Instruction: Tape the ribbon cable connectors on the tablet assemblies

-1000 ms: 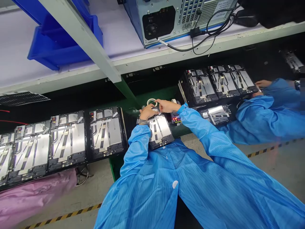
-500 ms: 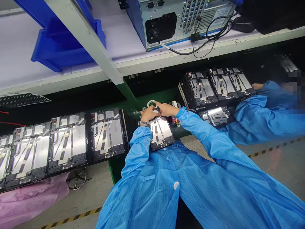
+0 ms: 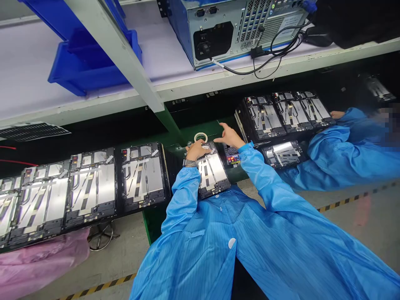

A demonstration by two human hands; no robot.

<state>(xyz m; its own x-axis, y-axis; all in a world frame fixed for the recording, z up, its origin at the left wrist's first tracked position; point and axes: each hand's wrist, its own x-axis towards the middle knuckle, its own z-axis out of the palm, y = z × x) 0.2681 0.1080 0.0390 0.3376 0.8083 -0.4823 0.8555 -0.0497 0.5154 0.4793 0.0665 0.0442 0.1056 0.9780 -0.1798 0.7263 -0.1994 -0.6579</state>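
My left hand (image 3: 196, 150) lies curled over the top end of a metal-backed tablet panel (image 3: 213, 177), which sits directly in front of me on the green conveyor belt (image 3: 190, 133). My right hand (image 3: 229, 137) hangs just to its right, fingers spread, touching nothing I can make out. Between the hands and slightly farther away, a roll of pale adhesive tape (image 3: 201, 137) lies flat on the belt. A small circuit board with coloured connectors (image 3: 233, 156) sits beneath my right hand.
More panels stand in rows on the belt (image 3: 143, 177) (image 3: 283, 114). A co-worker's blue sleeve (image 3: 343, 146) and hand (image 3: 336, 114) work at the right. A computer unit (image 3: 240, 29) and blue bin (image 3: 90, 68) stand on the white shelf (image 3: 40, 66) above.
My right hand has left the tape roll and moved right, its fingers now spread. My left hand has dropped onto the panel's top end. The tape roll now lies free on the belt.
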